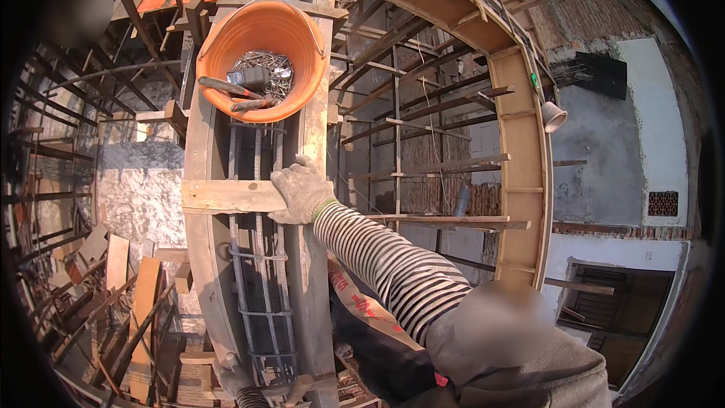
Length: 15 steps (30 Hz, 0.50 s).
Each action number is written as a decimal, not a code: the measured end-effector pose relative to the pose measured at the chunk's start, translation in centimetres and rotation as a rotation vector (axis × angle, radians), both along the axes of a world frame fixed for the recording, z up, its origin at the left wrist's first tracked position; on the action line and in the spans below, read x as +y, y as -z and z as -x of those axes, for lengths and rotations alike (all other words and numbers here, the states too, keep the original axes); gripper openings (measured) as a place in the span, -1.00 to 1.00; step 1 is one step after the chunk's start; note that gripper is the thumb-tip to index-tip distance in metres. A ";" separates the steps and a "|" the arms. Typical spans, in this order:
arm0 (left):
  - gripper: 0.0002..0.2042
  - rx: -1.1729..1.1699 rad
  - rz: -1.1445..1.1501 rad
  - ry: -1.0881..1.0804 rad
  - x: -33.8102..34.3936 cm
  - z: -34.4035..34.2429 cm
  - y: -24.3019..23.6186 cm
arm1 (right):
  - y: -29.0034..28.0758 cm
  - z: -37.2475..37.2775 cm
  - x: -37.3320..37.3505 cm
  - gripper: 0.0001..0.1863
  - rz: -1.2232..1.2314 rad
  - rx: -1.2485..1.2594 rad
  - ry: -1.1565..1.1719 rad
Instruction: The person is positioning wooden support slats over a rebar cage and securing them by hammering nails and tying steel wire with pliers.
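Note:
My right hand [300, 190], in a grey knit glove, is closed over the right end of a short wooden crosspiece [223, 196]. The crosspiece lies across a long wooden beam form [311, 287] with a steel rebar cage [262, 279] inside. Low in the picture, my gloved left hand [232, 370] is at the form's left side board; its fingers are too shadowed to read. Beyond my right hand, an orange bucket [308, 68] sits on the form. It holds loose nails [278, 68], a dark boxy object [249, 78] and a tool with orange handles [226, 88].
Wooden props and braces [423, 113] stand below on both sides. A curved wooden form [525, 181] runs along the right, with a small pale cup [553, 116] at its outer edge. Loose planks [143, 325] lie lower left. A white wall [661, 128] is far right.

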State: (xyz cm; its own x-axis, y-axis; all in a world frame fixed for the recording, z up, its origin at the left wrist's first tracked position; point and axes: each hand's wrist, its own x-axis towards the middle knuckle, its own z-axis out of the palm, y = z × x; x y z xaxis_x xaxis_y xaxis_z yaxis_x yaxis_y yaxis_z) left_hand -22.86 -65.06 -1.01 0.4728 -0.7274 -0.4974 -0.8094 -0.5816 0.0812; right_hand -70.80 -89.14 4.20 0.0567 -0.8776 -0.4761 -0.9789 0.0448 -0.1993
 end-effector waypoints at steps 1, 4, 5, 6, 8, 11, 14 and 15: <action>-0.36 0.080 -0.031 -0.054 -0.5 0.0 -0.3 | 0.1 0.4 0.2 -0.08 -0.020 -0.014 -0.008; -0.35 0.135 -0.088 -0.126 -1.4 1.4 -0.6 | 0.9 2.2 1.5 -0.12 0.041 -0.076 0.035; -0.35 0.141 -0.082 -0.092 -1.8 2.3 -1.0 | 0.6 3.1 1.3 -0.12 -0.017 -0.063 0.029; -0.36 0.151 -0.077 -0.062 -2.0 3.2 -1.3 | 0.7 4.1 1.5 -0.12 -0.018 -0.064 0.038; -0.38 0.172 -0.027 -0.102 -2.3 2.8 -1.4 | 0.5 3.8 0.6 -0.12 -0.002 -0.060 0.030; -0.39 0.284 0.018 -0.232 -1.8 4.3 -0.4 | -1.3 3.6 -2.1 -0.14 -0.070 -0.006 -0.007; -0.54 0.411 0.089 -0.399 -1.4 1.8 -2.5 | -0.7 -1.6 -2.9 -0.18 0.040 -0.006 -0.072; -0.51 0.097 0.060 -0.303 0.4 0.2 -1.3 | -1.5 -2.4 -2.7 -0.18 0.004 0.034 -0.058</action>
